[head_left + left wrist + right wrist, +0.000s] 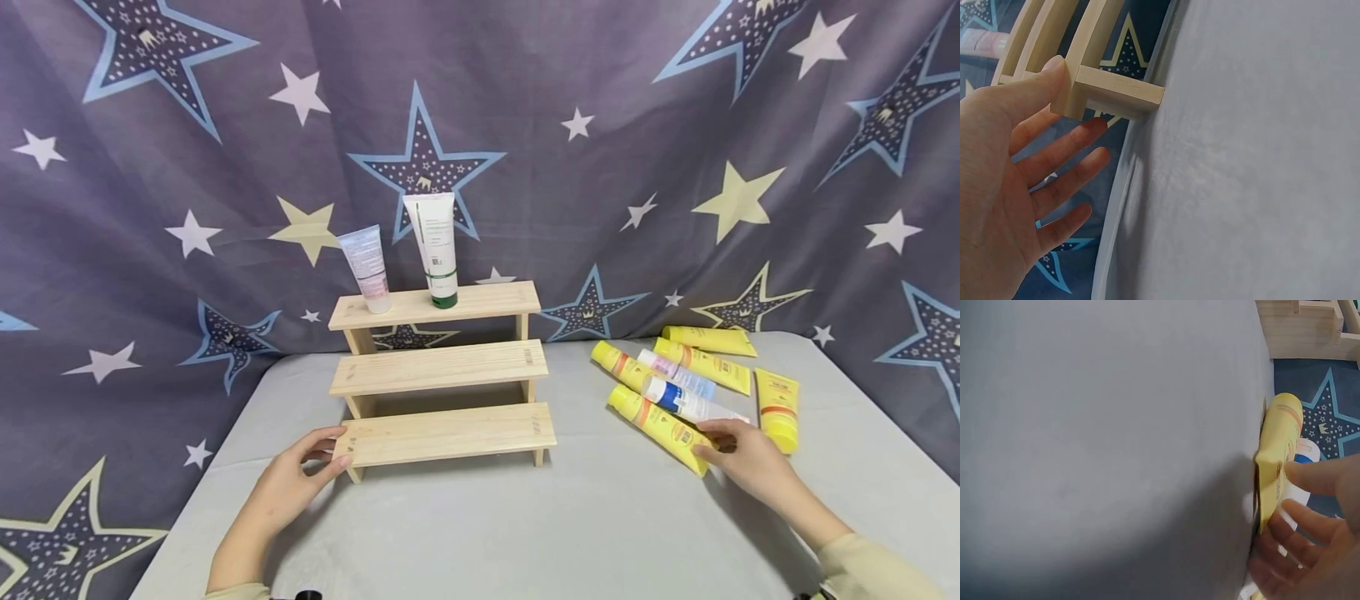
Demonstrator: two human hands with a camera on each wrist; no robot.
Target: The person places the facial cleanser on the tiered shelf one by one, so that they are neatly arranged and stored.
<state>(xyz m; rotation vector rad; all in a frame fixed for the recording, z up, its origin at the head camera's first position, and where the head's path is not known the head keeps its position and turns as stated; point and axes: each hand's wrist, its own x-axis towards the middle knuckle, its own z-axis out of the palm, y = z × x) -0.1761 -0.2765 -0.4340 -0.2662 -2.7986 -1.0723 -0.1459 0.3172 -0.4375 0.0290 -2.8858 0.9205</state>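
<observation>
A three-step wooden display rack (pixel 442 436) stands on the table. My left hand (pixel 288 479) pinches the left end of its lowest step between thumb and forefinger; in the left wrist view the other fingers (pixel 1069 187) spread away from the wood. My right hand (pixel 750 462) is over the pile of tubes at the right. Its thumb touches the tail half of the front yellow tube (pixel 660 425), while the fingers reach over the tail of a white tube with a blue band (pixel 686 403). In the right wrist view thumb and fingers stand apart beside the yellow tube (pixel 1279 437).
On the rack's top step stand a pale blue-pink tube (pixel 367 267), leaning left, and a white tube with a green cap (pixel 437 250). More yellow tubes (pixel 708 339) and a pink-blue tube (pixel 678 373) lie at the right. A star-patterned curtain (pixel 525 192) hangs behind the table.
</observation>
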